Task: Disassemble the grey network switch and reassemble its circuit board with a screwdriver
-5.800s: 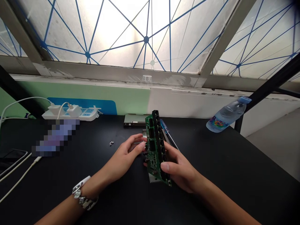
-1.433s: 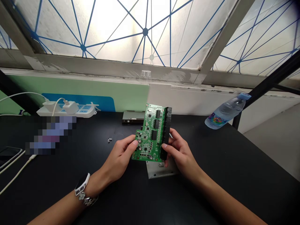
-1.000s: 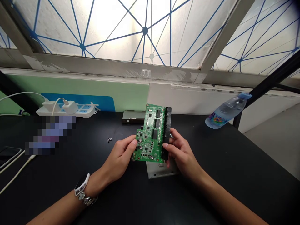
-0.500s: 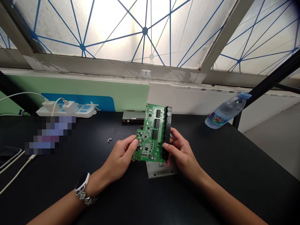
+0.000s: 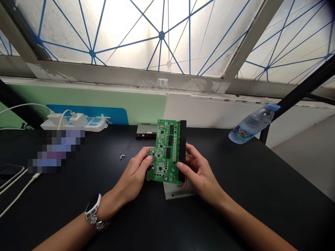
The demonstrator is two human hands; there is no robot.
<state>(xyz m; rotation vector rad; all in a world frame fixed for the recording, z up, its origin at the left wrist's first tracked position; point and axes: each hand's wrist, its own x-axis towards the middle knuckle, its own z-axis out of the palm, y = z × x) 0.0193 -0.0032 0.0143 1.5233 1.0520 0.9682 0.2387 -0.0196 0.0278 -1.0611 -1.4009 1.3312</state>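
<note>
A green circuit board [image 5: 163, 162] is held up between my two hands, its component side facing me. Along its right edge runs a black connector strip [image 5: 182, 146]. My left hand [image 5: 137, 169] pinches the board's lower left edge, thumb on top. My right hand [image 5: 200, 169] grips the strip on the other side, thumb in front and fingers behind. Beneath the board a grey metal plate [image 5: 179, 194] lies on the black table, mostly covered by the board and my right hand. Several small screws [image 5: 122, 157] lie left of my left hand.
Behind the board sits a flat metal case [image 5: 146, 130]. A white power strip [image 5: 98, 124] with plugs and cables is at the back left, a dark device [image 5: 10, 172] at the left edge. A plastic bottle [image 5: 252, 126] leans at the back right beside a black post.
Both hands have shifted the circuit board slightly left and down and turned it a little, so the connector strip's face shows less. The other things have stayed in place.
</note>
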